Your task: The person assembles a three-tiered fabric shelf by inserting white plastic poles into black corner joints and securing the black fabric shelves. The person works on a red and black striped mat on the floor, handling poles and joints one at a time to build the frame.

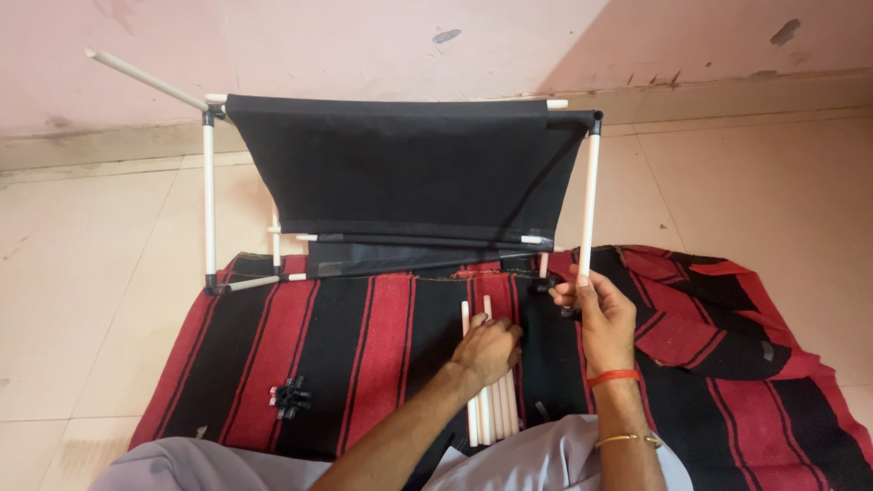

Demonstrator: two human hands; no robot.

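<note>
A frame of white tubes and black corner joints carries a black fabric panel [409, 168] and stands on a red and black striped blanket [364, 355]. My right hand [600, 314] grips the lower end of the frame's right upright white tube [590, 195]. My left hand [488, 350] rests palm down on a bundle of several loose white tubes [486, 409] lying on the blanket, fingers curled over them. A red thread and a thin gold bangle circle my right wrist.
A small pile of black plastic connectors [289, 397] lies on the blanket at the lower left. One white tube [150, 80] sticks out from the frame's top left corner toward the pink wall. Pale floor tiles surround the blanket. My grey trousers fill the bottom edge.
</note>
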